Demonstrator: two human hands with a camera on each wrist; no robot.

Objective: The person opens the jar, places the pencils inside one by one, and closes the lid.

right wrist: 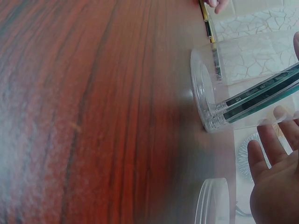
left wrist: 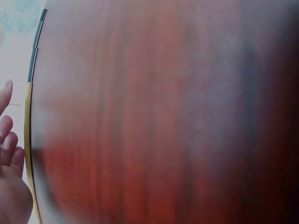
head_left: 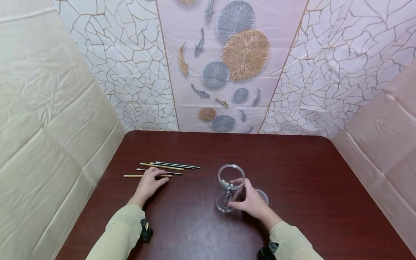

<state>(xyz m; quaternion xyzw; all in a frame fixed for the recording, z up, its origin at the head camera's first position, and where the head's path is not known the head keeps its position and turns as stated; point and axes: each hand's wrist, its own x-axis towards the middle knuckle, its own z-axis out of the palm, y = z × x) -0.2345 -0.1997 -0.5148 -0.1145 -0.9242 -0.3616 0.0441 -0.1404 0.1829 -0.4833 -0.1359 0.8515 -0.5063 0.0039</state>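
Note:
A clear plastic jar (head_left: 231, 173) stands on the table with several dark green pencils (right wrist: 259, 100) leaning inside it. The fingers and thumb of my right hand (head_left: 251, 202) hold the jar round its right side. Over at the left, my left hand (head_left: 149, 185) reaches palm down over loose pencils, fingers extended and thumb apart. Under its fingertips lie a yellow pencil (head_left: 131, 176) and a dark pencil (head_left: 175, 173); what the fingertips touch is hidden. Just beyond lie another yellow pencil (head_left: 173, 168) and dark pencils (head_left: 191, 166). The left wrist view shows that hand beside a yellow pencil (left wrist: 28, 135).
A clear round lid (head_left: 263, 196) lies on the table to the right of the jar, partly behind my right hand. The dark red wooden table (head_left: 308, 173) runs back to a patterned cloth (head_left: 143, 90), with pale cloth hanging along both sides.

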